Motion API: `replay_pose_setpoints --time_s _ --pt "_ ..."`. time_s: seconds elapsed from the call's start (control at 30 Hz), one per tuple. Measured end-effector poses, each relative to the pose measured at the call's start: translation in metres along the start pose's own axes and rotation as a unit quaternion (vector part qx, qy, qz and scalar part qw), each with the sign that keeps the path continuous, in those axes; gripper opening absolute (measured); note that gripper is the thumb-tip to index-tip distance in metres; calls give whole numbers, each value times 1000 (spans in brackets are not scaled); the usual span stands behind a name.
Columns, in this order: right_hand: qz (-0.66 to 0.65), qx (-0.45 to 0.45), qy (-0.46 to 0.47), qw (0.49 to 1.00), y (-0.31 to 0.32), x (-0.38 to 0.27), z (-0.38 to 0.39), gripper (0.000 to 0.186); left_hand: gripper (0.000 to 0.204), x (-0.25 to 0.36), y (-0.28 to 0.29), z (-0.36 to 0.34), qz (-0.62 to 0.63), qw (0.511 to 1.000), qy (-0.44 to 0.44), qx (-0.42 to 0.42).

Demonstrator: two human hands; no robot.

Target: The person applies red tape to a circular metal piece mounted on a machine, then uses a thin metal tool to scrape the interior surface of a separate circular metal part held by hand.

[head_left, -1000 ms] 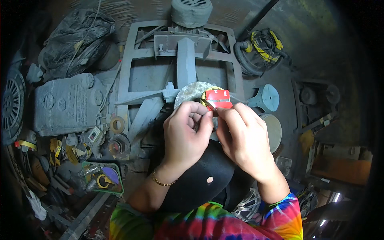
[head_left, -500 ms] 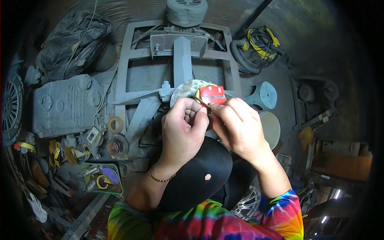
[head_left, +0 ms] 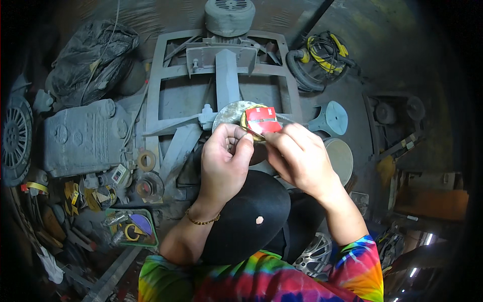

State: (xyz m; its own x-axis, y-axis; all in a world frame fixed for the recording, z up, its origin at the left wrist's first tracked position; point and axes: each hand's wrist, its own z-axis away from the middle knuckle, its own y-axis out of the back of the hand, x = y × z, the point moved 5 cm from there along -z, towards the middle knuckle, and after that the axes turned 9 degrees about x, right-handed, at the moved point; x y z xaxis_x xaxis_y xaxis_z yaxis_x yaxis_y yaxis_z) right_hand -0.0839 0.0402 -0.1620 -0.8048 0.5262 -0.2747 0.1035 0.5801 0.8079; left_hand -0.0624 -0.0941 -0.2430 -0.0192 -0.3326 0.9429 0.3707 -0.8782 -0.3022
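One flat red square patch [head_left: 260,114] with a pale grey band across its middle, lying on a yellow-rimmed round piece [head_left: 243,120] at the right edge of a grey round metal disc [head_left: 225,115]. Left hand [head_left: 225,153] and right hand [head_left: 298,158], fingertips pinched together on a thin dark strip [head_left: 255,134]; patch down, strip apparently mid-handling, not yet released.

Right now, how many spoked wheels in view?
2: a spoked wheel at the far left, another spoked wheel low, right of centre. Others may be hidden in the dark or clutter.
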Motion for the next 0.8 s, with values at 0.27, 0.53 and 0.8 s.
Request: replay_pose_setpoints --time_s 0.27,0.53,0.8 --pt "-35 119 -17 992 31 -11 3 29 7 5 14 2 36 999 27 29" --pt "-41 131 -73 988 39 2 19 27 10 -10 46 11 -10 998 35 -57" --pt "-14 163 -169 972 52 10 64 20 38 -114 159 -1 -294 954 10 58"
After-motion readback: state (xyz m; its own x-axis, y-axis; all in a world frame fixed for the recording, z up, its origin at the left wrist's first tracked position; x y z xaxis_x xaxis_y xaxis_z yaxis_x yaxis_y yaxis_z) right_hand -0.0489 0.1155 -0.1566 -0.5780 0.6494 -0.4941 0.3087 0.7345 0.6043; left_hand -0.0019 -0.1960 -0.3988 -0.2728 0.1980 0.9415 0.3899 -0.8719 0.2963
